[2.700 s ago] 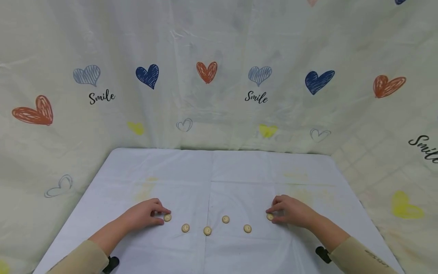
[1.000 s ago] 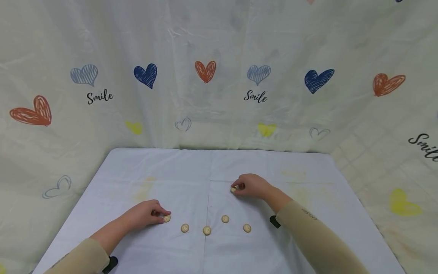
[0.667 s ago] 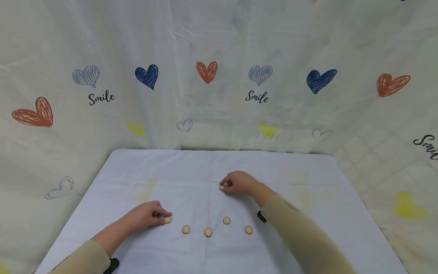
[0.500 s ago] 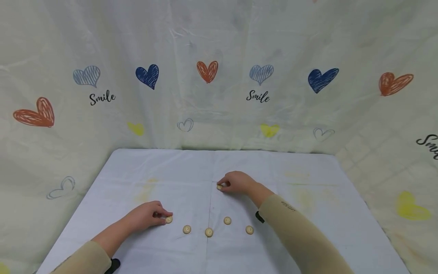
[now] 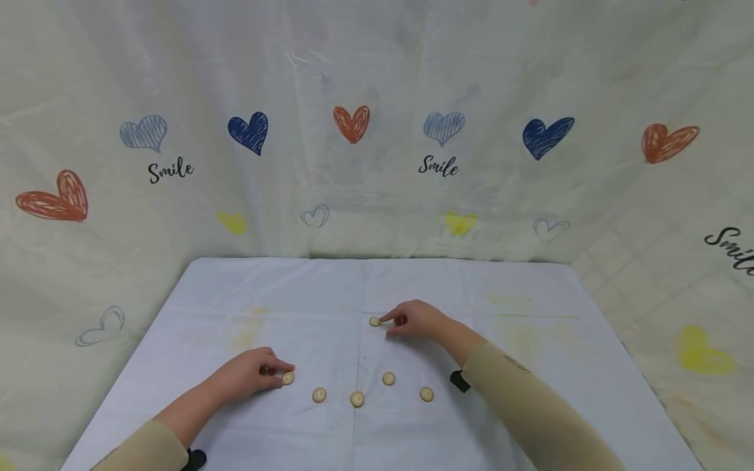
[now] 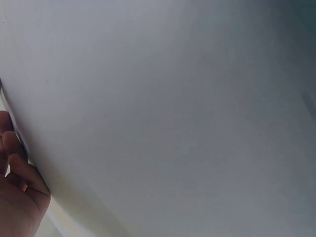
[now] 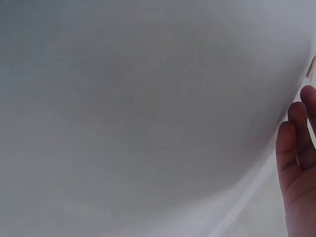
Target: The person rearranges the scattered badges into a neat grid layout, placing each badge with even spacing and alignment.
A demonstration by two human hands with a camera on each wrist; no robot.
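In the head view my left hand [image 5: 246, 376] pinches a round, light wooden button [image 5: 288, 379] between thumb and forefinger, low against the white tablecloth. Farther back, another wooden button [image 5: 374, 321] lies flat near the cloth's centre crease. The forefinger of my right hand [image 5: 417, 320] reaches right to its edge, while the thumb stands apart from it. In the right wrist view a sliver of button [image 7: 311, 67] shows beyond the loosely extended fingers [image 7: 287, 143]. Only curled fingers [image 6: 22, 170] appear in the left wrist view, the pinched button being hidden there.
Between and in front of the hands lie more buttons: one left [image 5: 319, 394], one by the crease [image 5: 357, 399], one behind it [image 5: 389, 379] and one right [image 5: 427, 394]. The white tablecloth [image 5: 283, 288] ends at a curtain [image 5: 389, 196] printed with hearts.
My right hand has carried its button from the right side to the back middle, set it down, and loosened its fingers slightly rightward. The left hand has stayed on its button.
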